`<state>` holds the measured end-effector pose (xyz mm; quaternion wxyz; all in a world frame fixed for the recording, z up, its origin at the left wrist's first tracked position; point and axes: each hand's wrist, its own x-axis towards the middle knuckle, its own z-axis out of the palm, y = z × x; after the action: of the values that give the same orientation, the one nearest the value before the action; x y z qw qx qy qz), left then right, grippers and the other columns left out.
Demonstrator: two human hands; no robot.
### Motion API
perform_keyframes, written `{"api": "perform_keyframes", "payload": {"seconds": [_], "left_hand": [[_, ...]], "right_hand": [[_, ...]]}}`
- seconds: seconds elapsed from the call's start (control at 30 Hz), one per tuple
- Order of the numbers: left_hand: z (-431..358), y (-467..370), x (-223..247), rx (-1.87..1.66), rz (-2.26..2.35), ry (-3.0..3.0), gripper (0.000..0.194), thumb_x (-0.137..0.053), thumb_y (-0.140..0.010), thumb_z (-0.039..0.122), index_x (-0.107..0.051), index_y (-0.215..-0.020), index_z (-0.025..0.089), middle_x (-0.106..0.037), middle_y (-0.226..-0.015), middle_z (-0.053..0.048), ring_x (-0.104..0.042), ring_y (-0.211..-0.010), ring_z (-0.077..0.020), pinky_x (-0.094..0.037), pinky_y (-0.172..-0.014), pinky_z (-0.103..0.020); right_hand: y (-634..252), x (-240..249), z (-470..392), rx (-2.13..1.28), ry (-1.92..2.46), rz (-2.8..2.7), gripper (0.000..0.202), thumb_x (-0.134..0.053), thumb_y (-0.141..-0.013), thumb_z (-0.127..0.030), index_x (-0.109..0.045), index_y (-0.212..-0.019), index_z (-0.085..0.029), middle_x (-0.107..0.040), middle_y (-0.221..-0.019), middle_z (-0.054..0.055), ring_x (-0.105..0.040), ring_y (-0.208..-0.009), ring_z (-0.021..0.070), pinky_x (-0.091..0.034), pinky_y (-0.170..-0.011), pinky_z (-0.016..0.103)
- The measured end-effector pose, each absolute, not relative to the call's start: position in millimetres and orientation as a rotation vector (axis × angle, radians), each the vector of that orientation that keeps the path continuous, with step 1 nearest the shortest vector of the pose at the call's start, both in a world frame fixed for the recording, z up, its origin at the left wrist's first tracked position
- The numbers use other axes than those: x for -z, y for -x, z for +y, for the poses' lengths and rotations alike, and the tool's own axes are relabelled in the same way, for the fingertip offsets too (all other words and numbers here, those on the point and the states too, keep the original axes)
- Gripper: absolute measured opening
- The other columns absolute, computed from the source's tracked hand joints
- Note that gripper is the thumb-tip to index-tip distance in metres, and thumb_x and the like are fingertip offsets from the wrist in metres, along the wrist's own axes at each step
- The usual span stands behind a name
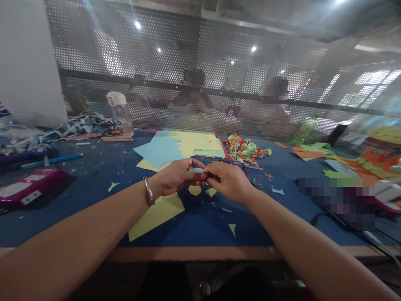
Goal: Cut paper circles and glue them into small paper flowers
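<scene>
My left hand (177, 176), with a bracelet at its wrist, pinches a small pale blue piece (196, 170) near the middle of the table. My right hand (228, 180) meets it at the fingertips, its fingers closed at the piece's right end; what they grip is too small to tell. Below the hands lie a yellow round piece (194, 190) and a small pale scrap (211, 192). A yellow sheet (158, 217) is under and in front of my left wrist. Behind the hands are blue sheets (156, 149) and yellow sheets (199, 142).
A pile of coloured paper bits (246, 148) lies behind my right hand. At the left are a magenta device (31, 188), a blue pen (53, 160) and a bottle (120, 113). A dark device (335, 200) and cables lie right. A perforated screen (219, 54) stands behind.
</scene>
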<state>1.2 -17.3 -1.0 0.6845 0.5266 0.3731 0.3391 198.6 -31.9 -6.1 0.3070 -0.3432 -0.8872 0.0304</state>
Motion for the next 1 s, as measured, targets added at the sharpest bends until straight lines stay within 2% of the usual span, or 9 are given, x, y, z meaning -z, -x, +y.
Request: {"api": "perform_keyframes", "payload": {"seconds": [0.17,0.3,0.63,0.73,0.87,1.0], "left_hand": [[-14.4,1.2,4.0,-0.784,0.857,-1.43,0.03,-0.078,-0.078,0.035,-0.068,-0.096,0.013,-0.072,-0.087,-0.006,-0.068,-0.081,-0.0144,-0.052,-0.076,-0.027],[-11.5,2.1,7.8,-0.826,0.906,-1.686,0.033,-0.077,-0.077,0.042,-0.072,-0.093,0.014,-0.073,-0.087,-0.007,-0.065,-0.076,-0.0141,-0.051,-0.071,-0.027],[-1.0,5.1,19.1,-1.062,0.98,-2.043,0.023,-0.074,-0.078,0.038,-0.072,-0.086,0.017,-0.07,-0.073,-0.002,-0.058,-0.063,-0.0116,-0.046,-0.059,-0.024],[-4.9,4.7,15.2,-1.061,0.937,-2.014,0.022,-0.072,-0.08,0.035,-0.07,-0.091,0.017,-0.073,-0.08,-0.004,-0.063,-0.068,-0.0129,-0.049,-0.062,-0.025],[-12.6,4.1,7.8,-1.06,0.923,-1.946,0.034,-0.073,-0.079,0.032,-0.062,-0.108,0.017,-0.075,-0.08,-0.004,-0.069,-0.072,-0.0159,-0.054,-0.068,-0.027],[-13.9,3.6,7.3,-1.042,0.938,-1.898,0.035,-0.074,-0.079,0.034,-0.064,-0.108,0.017,-0.075,-0.08,-0.005,-0.071,-0.074,-0.0172,-0.055,-0.07,-0.029]], "right_hand": [[-200.6,4.9,-26.2,-0.188,0.972,-2.337,0.009,-0.057,-0.086,-0.013,-0.065,-0.085,-0.017,-0.067,-0.082,0.003,-0.058,-0.074,0.0142,-0.039,-0.068,0.025],[-201.3,2.9,-25.8,-0.265,1.046,-2.301,0.007,-0.059,-0.084,-0.014,-0.064,-0.082,-0.017,-0.064,-0.073,0.0,-0.053,-0.065,0.0122,-0.035,-0.062,0.024],[-201.7,2.7,-24.3,-0.423,1.098,-2.171,0.012,-0.058,-0.088,-0.026,-0.062,-0.08,-0.017,-0.057,-0.066,-0.002,-0.046,-0.058,0.0101,-0.034,-0.057,0.023],[-201.5,2.5,-24.4,-0.458,1.099,-2.148,0.013,-0.058,-0.088,-0.027,-0.062,-0.08,-0.017,-0.055,-0.063,-0.003,-0.043,-0.055,0.0095,-0.033,-0.056,0.023],[-201.4,3.0,-24.7,-0.476,1.09,-2.134,0.013,-0.058,-0.088,-0.027,-0.061,-0.08,-0.017,-0.055,-0.063,-0.003,-0.045,-0.056,0.0096,-0.034,-0.056,0.023],[-200.7,1.8,-25.7,-0.458,1.098,-2.128,0.013,-0.058,-0.088,-0.027,-0.061,-0.079,-0.018,-0.053,-0.06,-0.003,-0.046,-0.056,0.0104,-0.035,-0.057,0.024]]}}
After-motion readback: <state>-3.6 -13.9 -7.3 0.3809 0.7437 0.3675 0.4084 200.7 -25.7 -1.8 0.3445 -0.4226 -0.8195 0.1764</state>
